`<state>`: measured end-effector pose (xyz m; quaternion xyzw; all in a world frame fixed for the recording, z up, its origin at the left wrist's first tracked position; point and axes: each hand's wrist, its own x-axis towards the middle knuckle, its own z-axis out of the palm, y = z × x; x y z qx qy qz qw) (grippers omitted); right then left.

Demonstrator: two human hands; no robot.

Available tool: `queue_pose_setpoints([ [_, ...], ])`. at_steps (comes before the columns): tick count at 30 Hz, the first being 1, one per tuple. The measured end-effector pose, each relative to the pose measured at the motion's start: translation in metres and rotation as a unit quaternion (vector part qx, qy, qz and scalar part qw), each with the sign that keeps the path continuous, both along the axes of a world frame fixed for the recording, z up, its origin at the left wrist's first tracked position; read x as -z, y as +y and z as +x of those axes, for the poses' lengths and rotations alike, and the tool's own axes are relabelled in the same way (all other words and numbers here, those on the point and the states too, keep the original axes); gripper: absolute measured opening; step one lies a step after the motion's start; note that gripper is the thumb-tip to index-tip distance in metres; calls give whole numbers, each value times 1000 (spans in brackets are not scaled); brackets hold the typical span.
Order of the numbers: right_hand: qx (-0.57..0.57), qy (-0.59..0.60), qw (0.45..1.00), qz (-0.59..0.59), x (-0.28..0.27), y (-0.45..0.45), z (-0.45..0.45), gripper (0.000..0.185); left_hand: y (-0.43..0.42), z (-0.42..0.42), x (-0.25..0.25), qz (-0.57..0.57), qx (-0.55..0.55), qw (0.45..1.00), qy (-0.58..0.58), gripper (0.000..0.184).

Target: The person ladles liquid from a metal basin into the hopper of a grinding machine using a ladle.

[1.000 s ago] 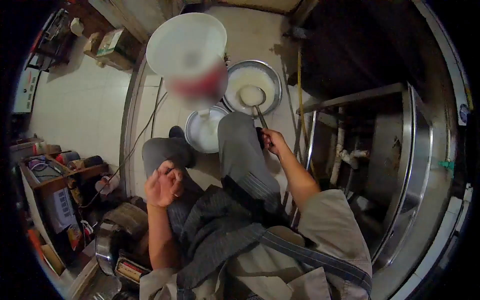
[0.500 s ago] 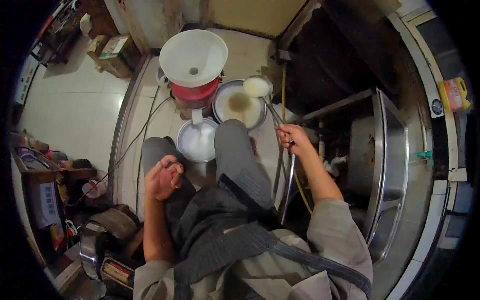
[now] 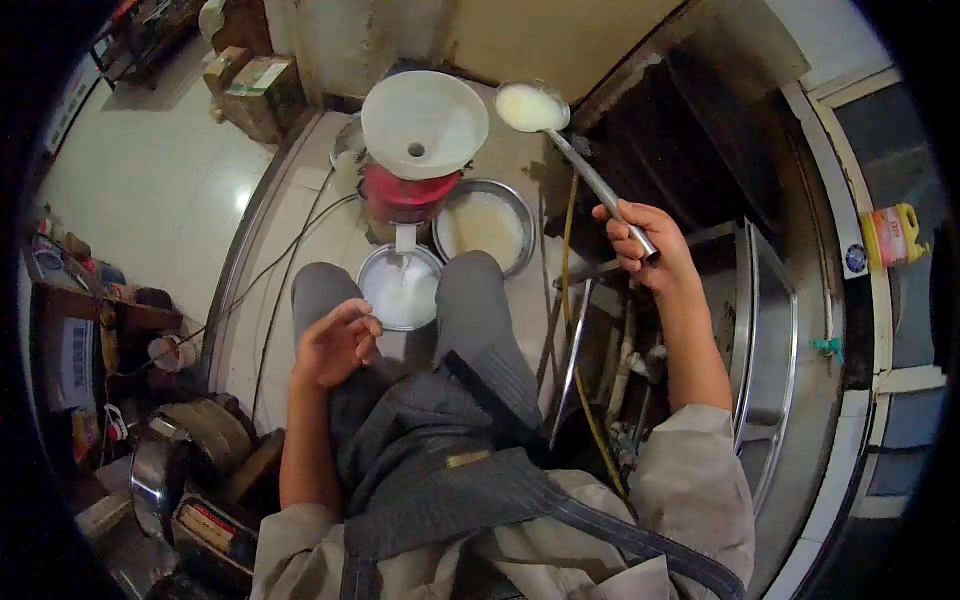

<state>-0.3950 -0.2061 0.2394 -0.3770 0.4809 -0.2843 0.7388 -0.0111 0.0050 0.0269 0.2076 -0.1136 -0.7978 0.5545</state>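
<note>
My right hand (image 3: 650, 245) is wrapped round the metal handle of a ladle (image 3: 590, 175), raised to the right of the machine. Its bowl holds something creamy white. My left hand (image 3: 340, 345) rests by my left knee, fingers loosely curled and apart, holding nothing. Between my knees and the wall stands a red grinding machine (image 3: 410, 192), topped by a wide white hopper (image 3: 425, 115) with a hole in its bottom. White liquid runs from its spout (image 3: 405, 238) into a metal pot (image 3: 365, 272) of white frothy liquid. Right of the machine sits a metal basin (image 3: 527, 225) with cloudy, cream-coloured contents.
A metal-framed sink stand (image 3: 745, 320) is close on my right, with a yellow hose (image 3: 572, 230) running beside it. A cable (image 3: 290, 225) crosses the floor to the machine. Cardboard boxes (image 3: 262, 95) lie at the far left; a cluttered wooden shelf (image 3: 130, 320) stands nearer.
My right hand has lifted the filled ladle up and to the right, away from above the basin. The dark patch in the basin no longer shows. My left hand has barely moved.
</note>
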Motion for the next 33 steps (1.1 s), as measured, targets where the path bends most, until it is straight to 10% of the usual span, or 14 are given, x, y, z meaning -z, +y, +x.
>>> queue_pose_setpoints([
  [33, -56, 74, 995, -42, 25, 24, 67, 28, -3, 6, 9, -59, 11, 996, 60, 42],
])
